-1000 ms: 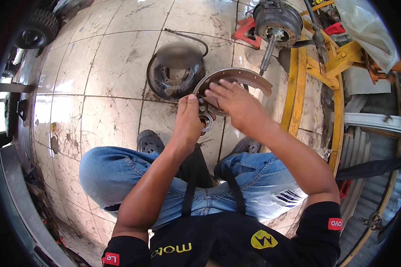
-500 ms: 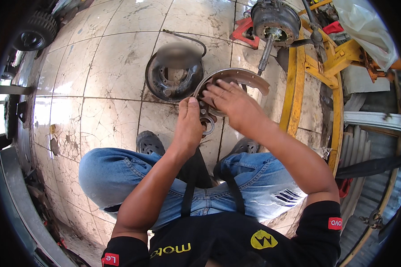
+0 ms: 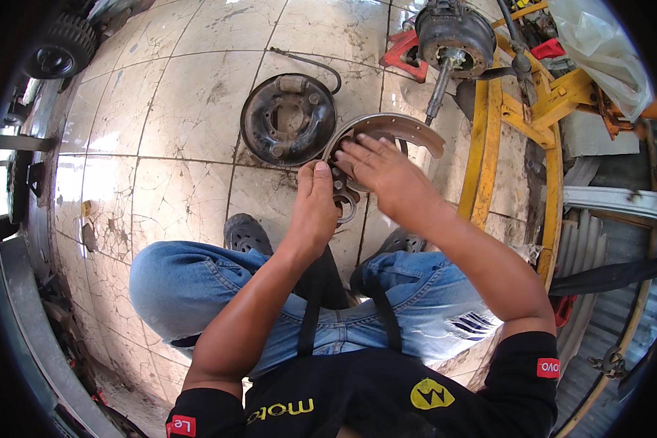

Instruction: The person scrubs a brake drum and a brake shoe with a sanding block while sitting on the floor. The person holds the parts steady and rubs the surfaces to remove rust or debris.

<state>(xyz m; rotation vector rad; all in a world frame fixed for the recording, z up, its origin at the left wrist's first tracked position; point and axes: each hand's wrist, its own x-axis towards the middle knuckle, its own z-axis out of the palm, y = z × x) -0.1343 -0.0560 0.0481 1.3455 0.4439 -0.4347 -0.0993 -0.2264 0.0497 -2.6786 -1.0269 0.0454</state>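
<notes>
A curved, rusty brown brake shoe [image 3: 409, 125] is between my hands, above the tiled floor. My left hand [image 3: 315, 206] pinches its left end, the thumb lying along the edge. Flat across the inside of the curve rests my right hand [image 3: 388, 174], its fingers stretched out; whatever lies under the palm is hidden. Beside my left fingers shows a grey metal ring [image 3: 348, 210], partly covered; I cannot tell if it is joined to the shoe. Just beyond my left hand, a round black brake backing plate [image 3: 259, 120] lies on the floor.
A dark hose [image 3: 321, 61] curves out behind the backing plate. At the far right, a brake drum with a shaft [image 3: 452, 36] is by a red stand [image 3: 401, 60]. A yellow metal frame [image 3: 482, 153] runs along my right. Back left is a tyre [image 3: 62, 47].
My hands and the brake shoe keep nearly the same pose, the whole view shifted slightly. The blurred patch over the backing plate has gone, so its top shows clearly.
</notes>
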